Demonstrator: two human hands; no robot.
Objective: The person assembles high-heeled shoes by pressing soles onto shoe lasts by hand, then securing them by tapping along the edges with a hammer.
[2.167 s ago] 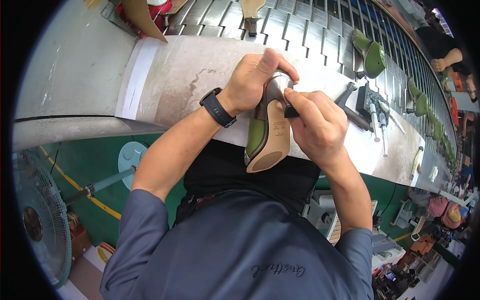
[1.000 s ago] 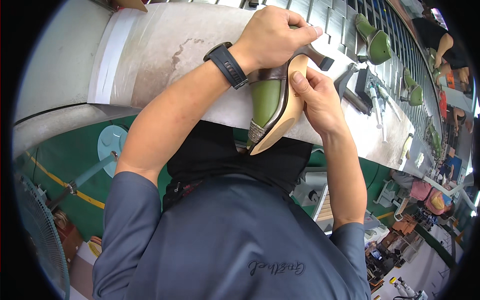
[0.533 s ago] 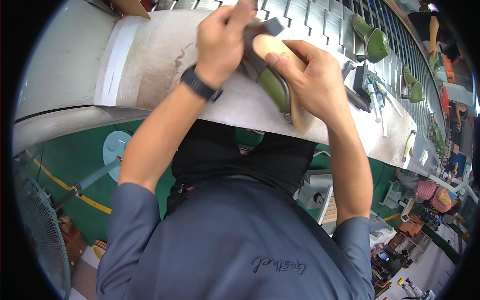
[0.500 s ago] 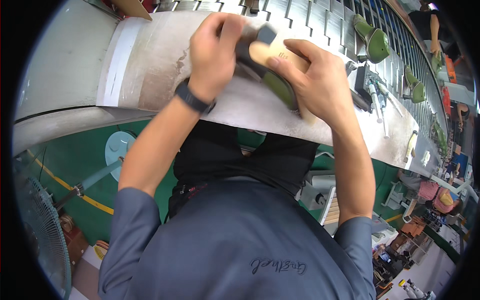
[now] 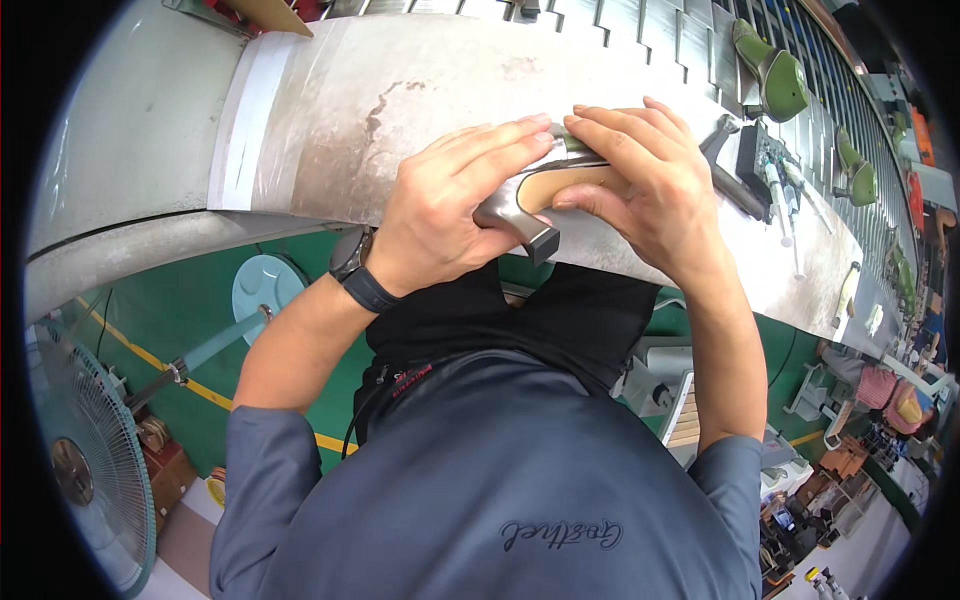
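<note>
Stained and pale, the worktop [image 5: 340,125] spreads behind a green heeled shoe [image 5: 548,183]. It looks light, stiff at heel [image 5: 525,225] and sole [image 5: 575,180], perhaps softer and slicker along the upper [image 5: 572,148]; heel and sole seem the surest holds. It sits between the half-curled left hand [image 5: 450,205], gripping the heel end, and the right hand [image 5: 665,190], fingers bent over the upper, thumb against the sole.

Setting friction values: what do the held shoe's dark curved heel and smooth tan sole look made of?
Dark curved heel: glossy, metallic-looking, given bright highlights; coated plastic or metallic leather, can't tell. Smooth tan sole: low-gloss, probably leather or imitation, given its even colour.
</note>
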